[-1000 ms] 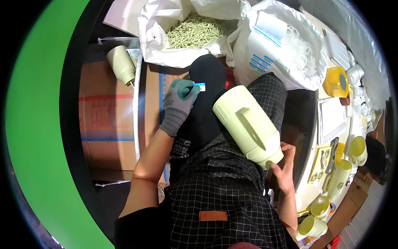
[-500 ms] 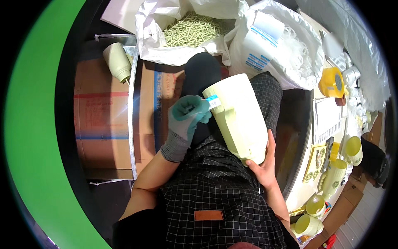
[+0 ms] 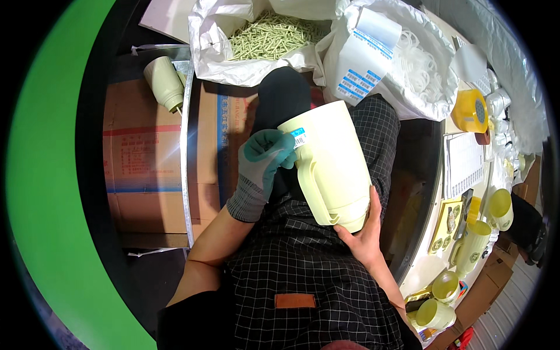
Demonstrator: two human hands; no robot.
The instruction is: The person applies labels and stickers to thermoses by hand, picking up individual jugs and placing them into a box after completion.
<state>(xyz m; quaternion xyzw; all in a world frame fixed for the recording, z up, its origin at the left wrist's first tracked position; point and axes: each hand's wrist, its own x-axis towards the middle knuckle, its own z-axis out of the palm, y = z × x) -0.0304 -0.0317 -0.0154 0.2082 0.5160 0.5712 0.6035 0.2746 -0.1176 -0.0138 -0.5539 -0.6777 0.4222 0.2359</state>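
Head view, looking down at a seated person's lap. The right hand [image 3: 364, 236] cups the lower end of a pale yellow jug [image 3: 329, 169], fingers closed around it, holding it tilted over the checked apron [image 3: 303, 274]. The gloved left hand [image 3: 265, 157] pinches a small blue-and-white sticker [image 3: 298, 136] against the jug's upper rim, beside the handle. Judged from this frame, the sticker is already on the wall but still under the fingertips, so pressing it flat appears unfinished. A sheet of like stickers [image 3: 356, 79] lies on a white bag [image 3: 420, 64] ahead. Another jug [image 3: 164, 81] lies on a cardboard box [image 3: 146, 157] to the left; several more [image 3: 472, 245] stand on the table [image 3: 431, 268] to the right.
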